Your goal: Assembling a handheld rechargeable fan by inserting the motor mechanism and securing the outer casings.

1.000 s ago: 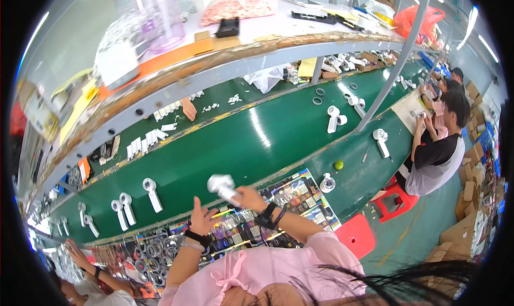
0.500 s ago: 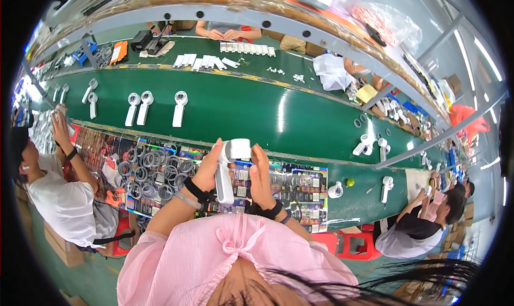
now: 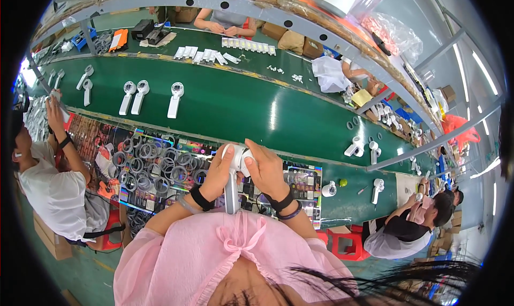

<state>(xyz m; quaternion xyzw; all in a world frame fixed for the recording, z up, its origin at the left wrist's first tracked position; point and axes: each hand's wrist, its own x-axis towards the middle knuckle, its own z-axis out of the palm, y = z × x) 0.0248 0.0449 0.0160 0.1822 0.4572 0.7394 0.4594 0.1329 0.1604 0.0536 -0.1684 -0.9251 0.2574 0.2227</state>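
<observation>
Both hands point(image 3: 243, 169) grip smooth white handheld magnifier point(image 3: 233, 180).

Grey plastic rings point(image 3: 155, 166) are crowding the mat before my hands; beyond them, the green conveyor belt point(image 3: 241, 107) is lying open between white handheld magnifiers point(image 3: 174, 98).

White magnifier point(image 3: 234, 169), green conveyor belt point(image 3: 241, 107), pink blouse point(image 3: 214, 258).

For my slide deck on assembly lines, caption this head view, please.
Both hands, left hand and right hand, grip a white handheld magnifier beside the green conveyor belt.
</observation>
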